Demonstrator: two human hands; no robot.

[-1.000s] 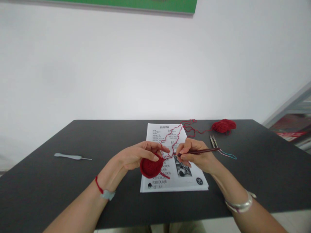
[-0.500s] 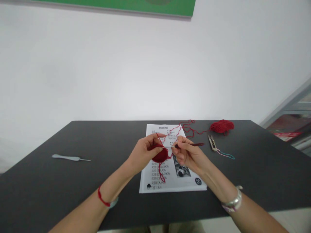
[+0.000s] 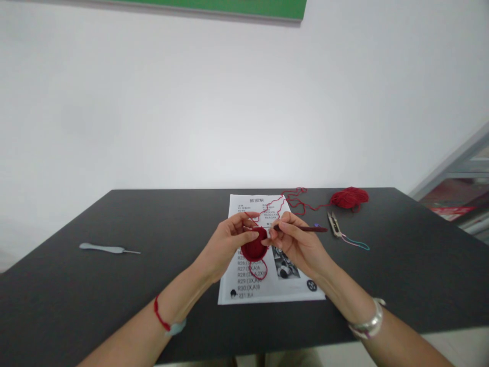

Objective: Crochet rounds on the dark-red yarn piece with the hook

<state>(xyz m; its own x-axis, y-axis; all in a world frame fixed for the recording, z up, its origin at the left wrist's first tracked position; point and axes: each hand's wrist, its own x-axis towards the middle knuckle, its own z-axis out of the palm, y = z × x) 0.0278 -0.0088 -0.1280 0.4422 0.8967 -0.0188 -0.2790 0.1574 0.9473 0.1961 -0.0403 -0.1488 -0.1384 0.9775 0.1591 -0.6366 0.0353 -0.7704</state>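
Note:
Between thumb and fingers, my left hand [image 3: 234, 238] pinches a small round piece of red crochet [image 3: 255, 248]. A loop of red yarn dangles below the piece, over the paper. My right hand [image 3: 296, 239] grips a crochet hook [image 3: 305, 229] by its dark red handle, its thin metal shaft pointing left to the top edge of the crochet. The hook's tip is too small to make out. Red yarn runs over the left fingers, and loose strands trail across the paper to a red yarn ball [image 3: 349, 198] at the back right.
Under my hands lies a printed pattern sheet [image 3: 282, 293] on the dark table [image 3: 183, 326]. A second crochet hook [image 3: 109, 248] with a grey handle rests at the left. Thread snips [image 3: 333, 225] with a blue and pink cord lie at the right. A white wall stands behind.
The crochet piece has tilted, so more of its round face shows, and its hanging yarn loop has spread wider. The right hand's hook has swung closer to level, its handle end slightly further right.

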